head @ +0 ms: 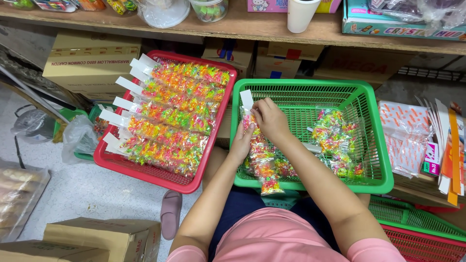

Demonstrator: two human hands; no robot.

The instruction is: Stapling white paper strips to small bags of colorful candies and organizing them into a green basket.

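Seated over two mesh baskets, working at a long strip of clear packets (262,162) filled with small neon-coloured pieces; the strip lies along the left inner side of the green basket (374,126), its lower end hanging over the near rim, a white card header (246,99) at the far end. Right hand (271,120) is closed down on the strip just below that header, fingers curled and pinching; left hand (241,141) cups the strip's left edge, fingers bent round it, steadying rather than squeezing. To do this well, I judge the grip should stay near the header and the strip kept flat and straight, so the packets do not twist or bunch (they look slippery). A loose tangle of similar packets (335,143) sits at the basket's right. The red basket (109,162) alongside holds finished-looking rows, headers all pointing left.
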